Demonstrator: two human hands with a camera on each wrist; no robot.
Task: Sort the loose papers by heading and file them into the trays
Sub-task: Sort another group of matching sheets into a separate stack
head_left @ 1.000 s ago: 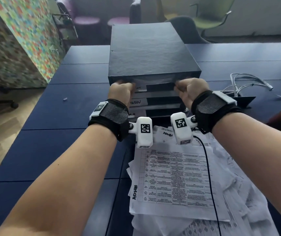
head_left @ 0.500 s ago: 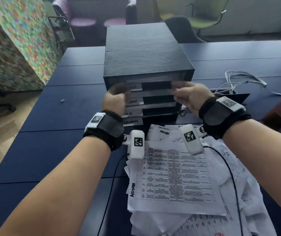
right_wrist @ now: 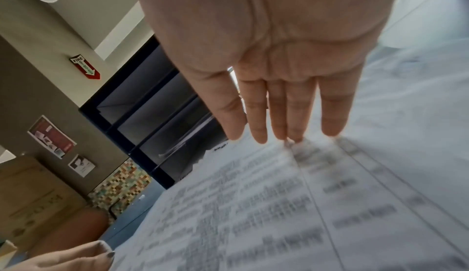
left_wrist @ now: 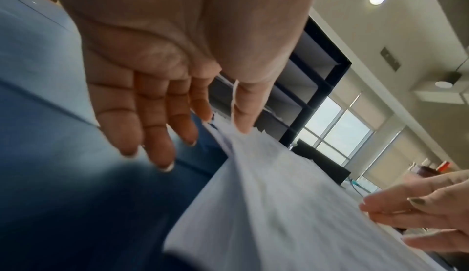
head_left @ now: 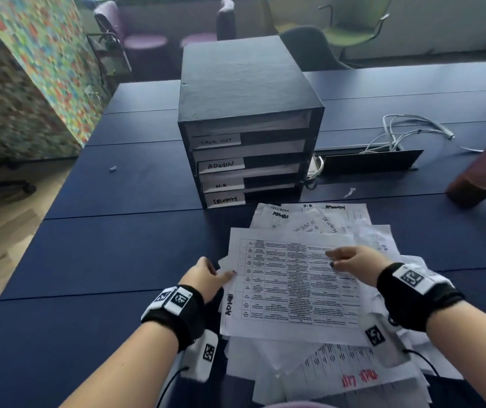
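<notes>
A black tray unit (head_left: pixel 247 83) stands on the blue table (head_left: pixel 118 245) with four trays labelled TASK LIST, ADMIN (head_left: pixel 221 165), H.R and SECURITY. In front of it lies a messy pile of loose papers (head_left: pixel 324 372). The top sheet (head_left: pixel 288 290) is a printed table headed ADMIN. My left hand (head_left: pixel 206 278) is at that sheet's left edge, its fingers (left_wrist: pixel 157 135) straight and its thumb touching the paper (left_wrist: pixel 279 205). My right hand (head_left: pixel 350 260) lies flat over the sheet's right half, with straight fingertips (right_wrist: pixel 259 133) on the print (right_wrist: pixel 279 205).
White cables (head_left: pixel 412 128) and a raised black flap (head_left: pixel 371 160) lie right of the tray unit. A dark reddish bottle (head_left: pixel 483 172) stands at the far right. A small scrap (head_left: pixel 113 168) lies on the left. Chairs stand behind the table.
Both hands have come away from the top tray's front and moved down and towards me onto the paper pile. They now touch the top ADMIN sheet.
</notes>
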